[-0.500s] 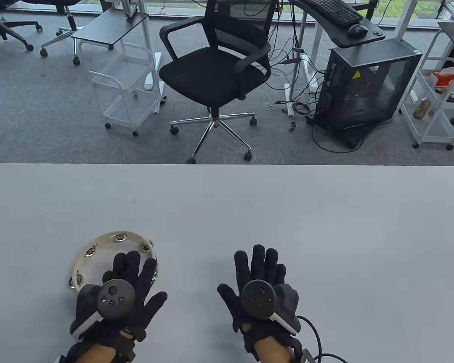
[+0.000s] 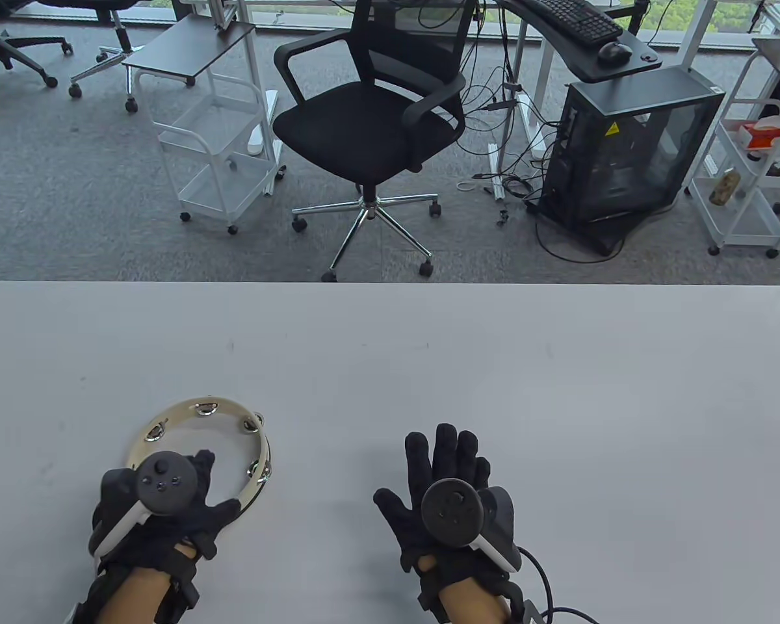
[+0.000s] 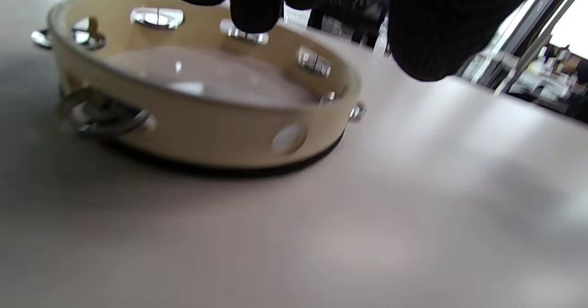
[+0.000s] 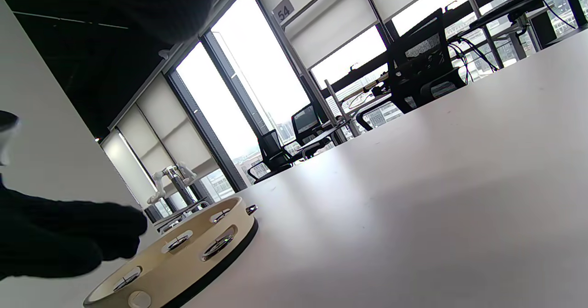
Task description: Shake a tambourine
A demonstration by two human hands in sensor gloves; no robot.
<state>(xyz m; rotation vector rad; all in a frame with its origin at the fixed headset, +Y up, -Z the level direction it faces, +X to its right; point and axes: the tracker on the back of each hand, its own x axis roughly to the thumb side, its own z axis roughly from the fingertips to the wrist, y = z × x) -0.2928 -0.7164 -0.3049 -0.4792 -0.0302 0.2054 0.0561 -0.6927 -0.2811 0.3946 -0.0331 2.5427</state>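
Observation:
A cream tambourine (image 2: 224, 408) with metal jingles lies flat on the white table, near left. My left hand (image 2: 198, 487) is at its near rim, fingers curved over the edge and thumb out to the right. In the left wrist view the fingertips (image 3: 255, 5) and thumb hover just above the tambourine (image 3: 202, 124) and grip nothing. My right hand (image 2: 448, 468) rests flat on the table with fingers spread, well to the right of the tambourine. The right wrist view shows the tambourine (image 4: 183, 257) and the left hand's glove (image 4: 69, 239) beside it.
The white table (image 2: 559, 390) stretches far and right of the hands. A black cable (image 2: 546, 585) trails from my right wrist. Beyond the table's far edge stand an office chair (image 2: 370, 123), white carts and a computer case.
My left hand has drawn back toward me and to the left, off the tambourine's head to its near rim, with fingers more curled. The right hand has barely moved.

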